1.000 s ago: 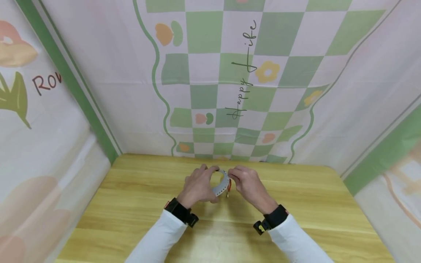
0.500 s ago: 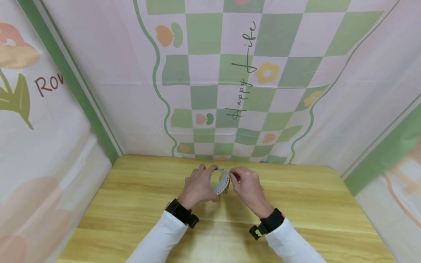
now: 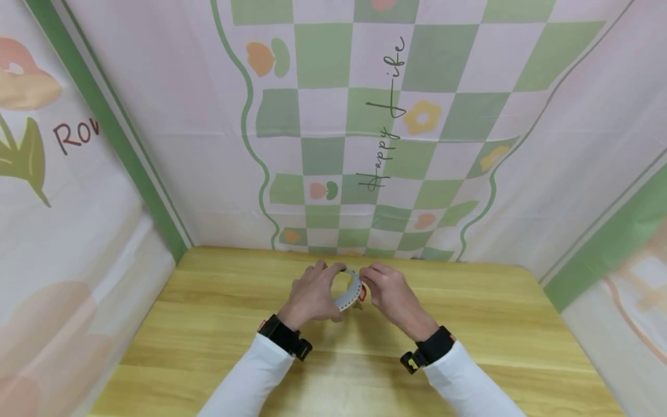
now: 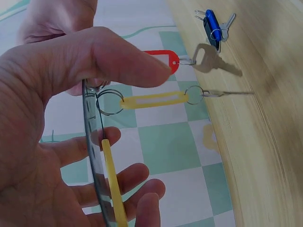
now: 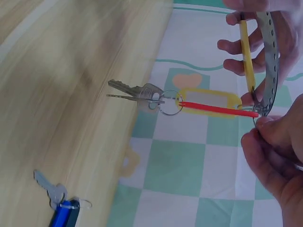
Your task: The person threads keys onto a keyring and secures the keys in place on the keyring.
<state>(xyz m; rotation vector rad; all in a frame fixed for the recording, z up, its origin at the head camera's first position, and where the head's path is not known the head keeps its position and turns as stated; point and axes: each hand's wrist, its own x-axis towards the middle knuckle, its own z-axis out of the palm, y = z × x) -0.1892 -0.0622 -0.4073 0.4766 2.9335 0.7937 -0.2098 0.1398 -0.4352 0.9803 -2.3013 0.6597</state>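
Observation:
My left hand [image 3: 312, 294] holds a flat metal ring [image 3: 351, 298] with a row of small holes, tilted above the table. Its thumb and fingers spread round the rim. The fingers of my right hand [image 3: 391, 295] pinch a small split ring [image 5: 255, 121] at the metal ring's edge. That split ring is at the end of a red key tag [image 5: 218, 109], which carries a key [image 4: 210, 61]. A yellow key tag [image 4: 154, 100] with its own key hangs beside it. Another yellow tag [image 5: 246, 54] lies along the ring's inner side, near the left fingers.
On the wooden table [image 3: 234, 370] lie a blue key tag [image 4: 213, 24] and a dark one with keys, seen in both wrist views. A patterned cloth [image 3: 323, 110] hangs upright behind the table's far edge, with more cloth on both sides.
My right hand shifted slightly right and down, then came back to the ring's edge. The red tag was mostly hidden half a second ago and shows again now. The left hand keeps its hold.

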